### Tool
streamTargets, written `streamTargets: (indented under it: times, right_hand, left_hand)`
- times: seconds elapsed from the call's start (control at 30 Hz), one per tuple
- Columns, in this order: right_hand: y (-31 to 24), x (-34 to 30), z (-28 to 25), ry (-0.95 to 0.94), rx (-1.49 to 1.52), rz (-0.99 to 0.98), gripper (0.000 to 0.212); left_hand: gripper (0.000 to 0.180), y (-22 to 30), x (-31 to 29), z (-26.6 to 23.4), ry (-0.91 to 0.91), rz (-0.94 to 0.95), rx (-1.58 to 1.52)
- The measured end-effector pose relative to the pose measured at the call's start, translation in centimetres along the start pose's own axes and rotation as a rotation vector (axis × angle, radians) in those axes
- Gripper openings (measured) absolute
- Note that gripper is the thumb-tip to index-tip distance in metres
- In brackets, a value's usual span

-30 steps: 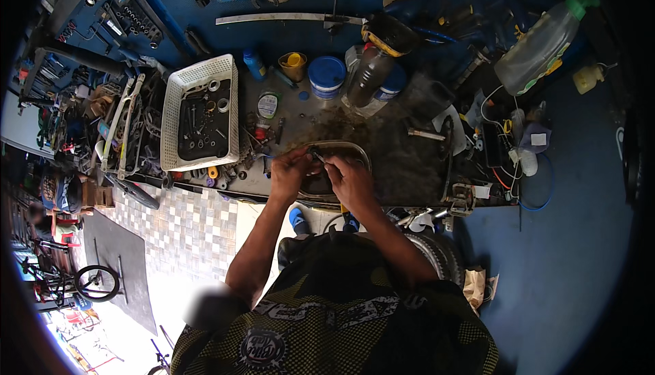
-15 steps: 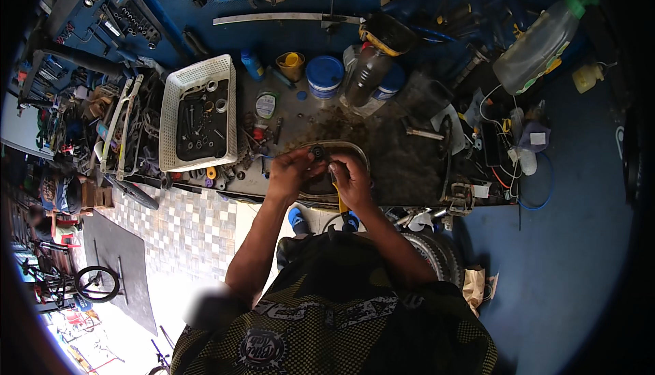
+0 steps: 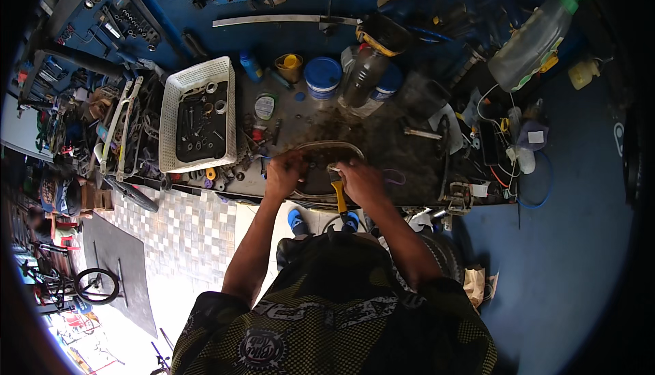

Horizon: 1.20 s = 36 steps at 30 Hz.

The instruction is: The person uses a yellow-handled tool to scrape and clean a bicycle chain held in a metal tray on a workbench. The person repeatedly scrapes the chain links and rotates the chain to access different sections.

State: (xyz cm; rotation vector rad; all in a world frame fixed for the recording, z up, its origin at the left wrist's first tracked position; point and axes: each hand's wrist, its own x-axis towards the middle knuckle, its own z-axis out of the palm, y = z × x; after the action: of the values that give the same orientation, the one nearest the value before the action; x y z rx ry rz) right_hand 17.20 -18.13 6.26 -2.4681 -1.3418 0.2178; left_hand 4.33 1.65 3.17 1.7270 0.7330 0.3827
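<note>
My left hand (image 3: 284, 176) is at the left side of a shallow round-cornered tray (image 3: 327, 144) near the bench's front edge. Its fingers are curled and in shadow, so what they hold is hidden. Over the tray's right side, my right hand (image 3: 362, 182) has thumb and fingertips pinched together, and anything between them is too small to name. A brush with a yellow handle (image 3: 340, 196) leans at the tray's front rim, close beside the right hand. Small dark parts (image 3: 313, 166) show inside the tray between the hands.
A white perforated basket (image 3: 233, 112) with loose metal parts stands at the left. Behind the tray are a blue-lidded tub (image 3: 323, 75), a dark bottle (image 3: 361, 82) and a clear-labelled container (image 3: 265, 106). Cables and a phone (image 3: 488, 142) lie at the right. Tools hang on the blue wall.
My hands have moved apart, the left one leftward and the right one slightly right. The dark round part earlier held up between them no longer shows there. More of the yellow brush is visible.
</note>
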Motion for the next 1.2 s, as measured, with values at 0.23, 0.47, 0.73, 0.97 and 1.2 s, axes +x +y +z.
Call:
streamTargets:
  times: [0.23,0.47,0.73,0.97,1.2]
  right_hand:
    - [-0.8,1.2,-1.6,0.046,0.425,-0.013,0.02]
    - [-2.8,2.1,-2.2,0.023,0.49,-0.029,0.018]
    - [-3.1,2.2,-2.4,0.0,0.455,-0.021,0.018]
    - [-3.0,2.5,-2.7,-0.054,0.413,0.012,0.017]
    - [-3.7,2.2,-1.7,0.052,0.246,-0.034,0.016]
  left_hand:
    - [0.03,0.5,-1.1,0.2,-0.01,0.003,-0.117]
    - [0.033,0.8,-1.4,0.3,-0.004,0.009,-0.163]
    - [0.032,1.1,-1.7,0.0,-0.003,0.02,-0.104]
    - [0.029,1.3,-1.8,0.0,0.009,0.011,-0.075]
    - [0.025,0.6,-1.5,0.5,0.042,0.109,0.021]
